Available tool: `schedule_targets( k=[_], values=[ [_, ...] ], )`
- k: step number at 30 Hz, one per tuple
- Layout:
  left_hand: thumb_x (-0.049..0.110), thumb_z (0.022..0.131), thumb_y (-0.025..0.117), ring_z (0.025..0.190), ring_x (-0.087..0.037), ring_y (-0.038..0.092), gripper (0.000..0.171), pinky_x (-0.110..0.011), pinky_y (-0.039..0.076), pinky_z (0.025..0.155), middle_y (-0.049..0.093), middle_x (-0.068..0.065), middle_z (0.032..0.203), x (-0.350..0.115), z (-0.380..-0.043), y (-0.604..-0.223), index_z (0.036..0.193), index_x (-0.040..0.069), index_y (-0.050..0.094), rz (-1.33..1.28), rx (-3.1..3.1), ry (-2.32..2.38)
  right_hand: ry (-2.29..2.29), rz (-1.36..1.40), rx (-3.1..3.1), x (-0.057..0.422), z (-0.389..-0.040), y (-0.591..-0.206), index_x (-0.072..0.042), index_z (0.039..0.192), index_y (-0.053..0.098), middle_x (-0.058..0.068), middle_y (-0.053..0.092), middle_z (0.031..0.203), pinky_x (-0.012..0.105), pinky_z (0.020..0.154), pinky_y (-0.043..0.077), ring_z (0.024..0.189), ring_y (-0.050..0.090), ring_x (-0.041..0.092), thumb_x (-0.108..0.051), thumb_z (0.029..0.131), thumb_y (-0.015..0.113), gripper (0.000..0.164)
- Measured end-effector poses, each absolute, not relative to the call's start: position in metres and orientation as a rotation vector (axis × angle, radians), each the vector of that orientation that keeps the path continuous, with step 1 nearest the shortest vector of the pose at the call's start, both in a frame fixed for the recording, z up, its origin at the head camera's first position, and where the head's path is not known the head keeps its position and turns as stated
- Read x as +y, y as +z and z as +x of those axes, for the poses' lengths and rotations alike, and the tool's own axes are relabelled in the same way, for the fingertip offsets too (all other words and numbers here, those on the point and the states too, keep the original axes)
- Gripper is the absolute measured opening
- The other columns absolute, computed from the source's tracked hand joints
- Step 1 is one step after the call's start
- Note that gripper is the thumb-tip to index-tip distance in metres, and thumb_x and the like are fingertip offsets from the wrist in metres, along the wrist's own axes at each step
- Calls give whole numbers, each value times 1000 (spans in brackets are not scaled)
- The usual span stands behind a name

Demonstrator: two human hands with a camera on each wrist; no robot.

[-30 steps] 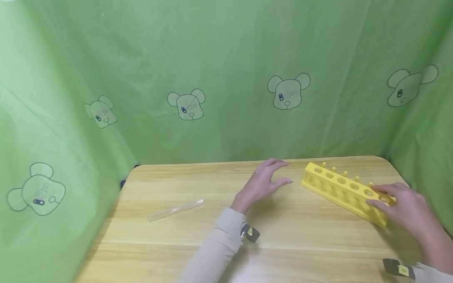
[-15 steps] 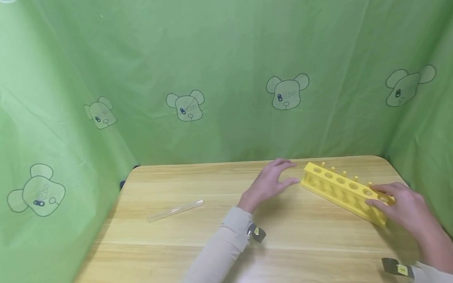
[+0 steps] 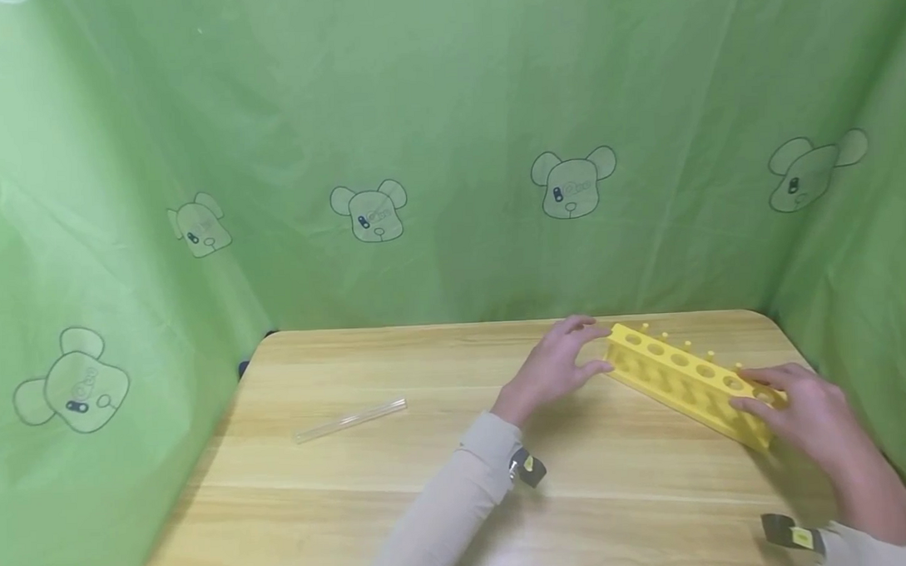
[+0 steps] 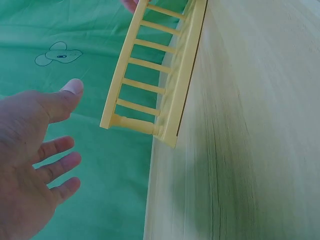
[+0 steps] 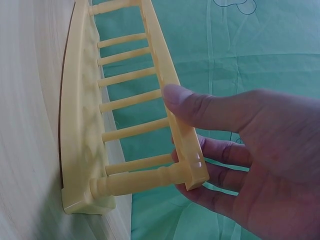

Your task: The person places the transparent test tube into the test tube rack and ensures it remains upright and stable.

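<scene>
A yellow test tube rack (image 3: 677, 373) stands slantwise at the right of the table, a row of round holes along its top bar. My right hand (image 3: 813, 412) grips the near right end of that bar; in the right wrist view the thumb (image 5: 180, 97) lies on one side of it and the fingers (image 5: 225, 180) curl under the other. At the rack's far left end is my left hand (image 3: 549, 369), thumb and fingers spread, fingertips right by the end. The left wrist view has the left hand (image 4: 35, 150) apart from the rack, holding nothing.
A clear glass test tube (image 3: 351, 421) lies on the left of the wooden table (image 3: 296, 513). Green curtains (image 3: 452, 266) with printed bear heads hang behind the table and at both sides.
My left hand has moved right, up to the left end of the rack. The right hand keeps its grip, and the rack and test tube stay in place.
</scene>
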State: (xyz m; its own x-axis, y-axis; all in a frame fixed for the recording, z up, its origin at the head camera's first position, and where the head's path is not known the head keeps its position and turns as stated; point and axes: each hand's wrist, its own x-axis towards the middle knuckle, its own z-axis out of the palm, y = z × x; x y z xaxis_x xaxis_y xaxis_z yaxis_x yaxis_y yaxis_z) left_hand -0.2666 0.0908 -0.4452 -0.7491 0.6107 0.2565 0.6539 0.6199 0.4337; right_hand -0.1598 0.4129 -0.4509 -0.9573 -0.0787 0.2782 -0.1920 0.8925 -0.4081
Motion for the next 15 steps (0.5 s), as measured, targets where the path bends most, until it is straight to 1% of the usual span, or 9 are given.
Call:
schedule_targets(
  k=[3,7,11,15],
  values=[
    [46,98,68,146,-15,38,57,-30,33,120,42,0,159,93,-268,-446,148,22,55,-1078,-2756,-760,643,210,-2803,413,-160,-451,10,123,64,40,58,118,79,83,39,104,52,61,-21,86,84,52],
    [46,99,65,147,-15,36,56,-32,31,122,41,-1,159,97,-270,-447,149,23,54,-1092,-2775,-742,646,230,-2784,412,-160,-450,10,122,64,40,59,117,78,83,40,104,52,60,-19,86,84,51],
    [47,101,62,148,-15,33,56,-34,28,123,40,0,161,101,-273,-449,150,25,52,-1119,-2796,-740,650,238,-2775,411,-160,-449,10,122,65,40,59,116,77,81,41,102,53,60,-18,85,85,51],
    [47,102,60,149,-14,32,56,-33,26,123,39,1,162,107,-274,-452,152,25,49,-1147,-2802,-744,654,230,-2777,412,-159,-451,10,121,65,39,59,115,77,81,42,101,53,59,-18,83,86,51]
  ],
)
